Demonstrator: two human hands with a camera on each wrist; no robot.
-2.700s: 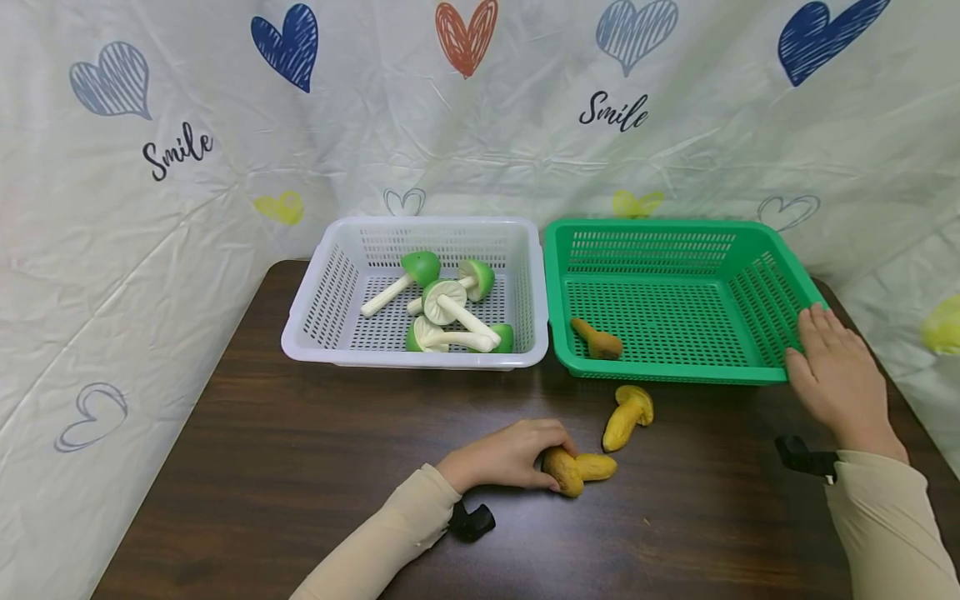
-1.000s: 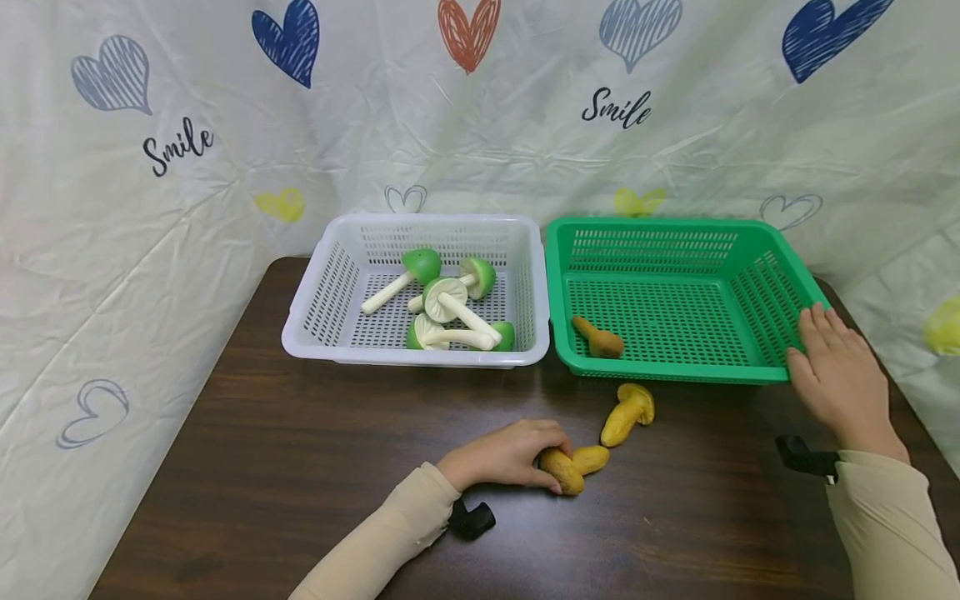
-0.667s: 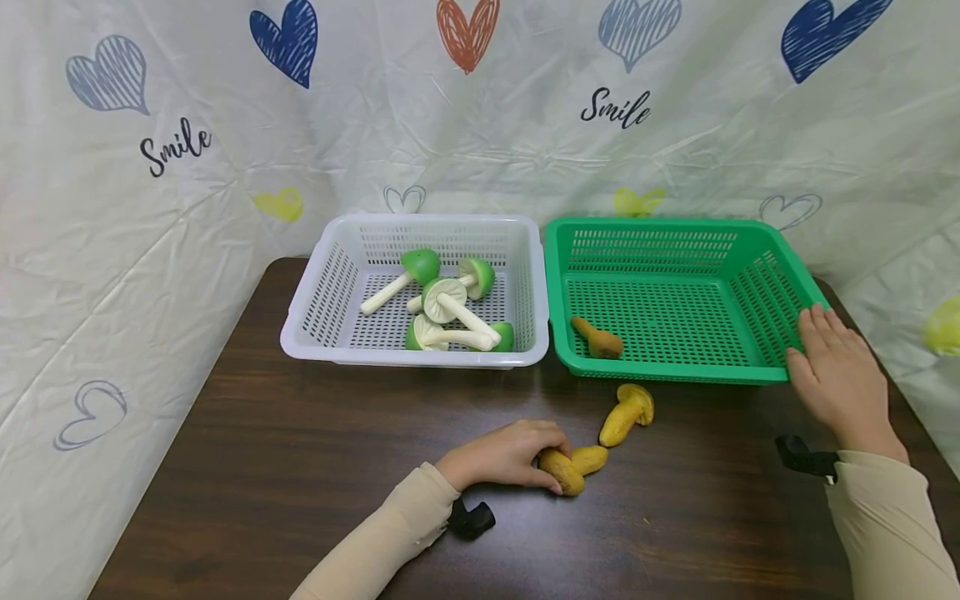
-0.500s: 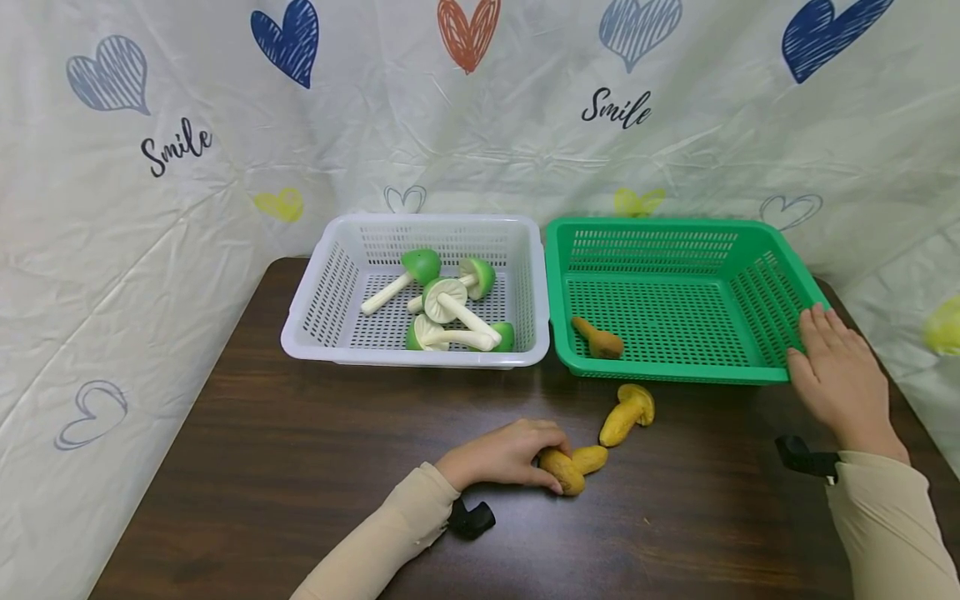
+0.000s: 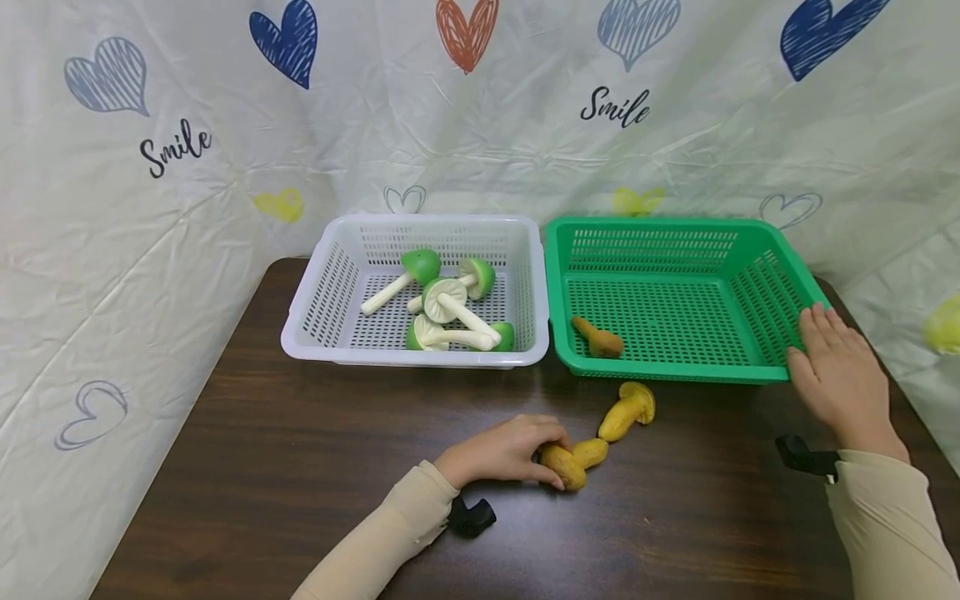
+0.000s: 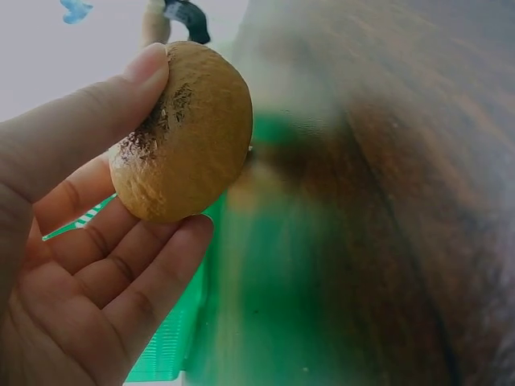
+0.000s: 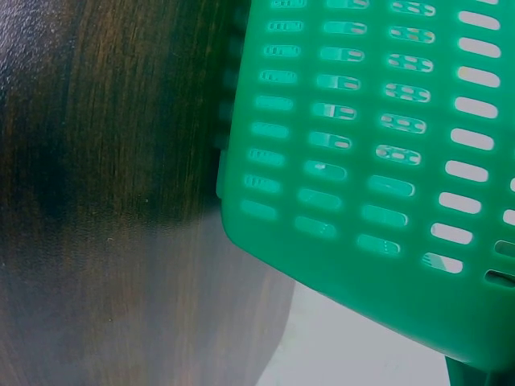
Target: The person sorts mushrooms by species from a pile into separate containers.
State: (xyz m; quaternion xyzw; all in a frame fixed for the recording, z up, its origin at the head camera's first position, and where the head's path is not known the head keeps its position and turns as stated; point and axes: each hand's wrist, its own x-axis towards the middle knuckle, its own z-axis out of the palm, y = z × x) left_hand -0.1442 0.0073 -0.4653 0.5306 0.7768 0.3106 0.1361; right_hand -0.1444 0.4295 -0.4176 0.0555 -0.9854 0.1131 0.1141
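Note:
Thumb and fingers of my left hand [image 5: 506, 452] pinch the rounded cap of a yellow toy mushroom [image 5: 564, 467] low over the table; its stem points right. The left wrist view shows this cap [image 6: 197, 129] close up, with a dark patch near the thumb. Just beyond the stem's end lies a second yellow mushroom [image 5: 628, 412], below the green basket [image 5: 675, 372]. My right hand [image 5: 843, 379] rests with straight fingers on that basket's right rim. From the right wrist, only the basket's slotted wall [image 7: 338, 265] and the table show, no fingers.
One brown mushroom [image 5: 600, 340] lies in the green basket's front left corner. To its left stands a white basket [image 5: 412, 358] holding several green-capped mushrooms [image 5: 422, 265] with white stems. Behind both hangs a printed cloth [image 5: 525, 125]. The table [image 5: 300, 475] is dark wood.
My left hand has shifted slightly away from the body with the yellow mushroom, whose stem has swung up toward the second one. My right hand stays on the basket rim.

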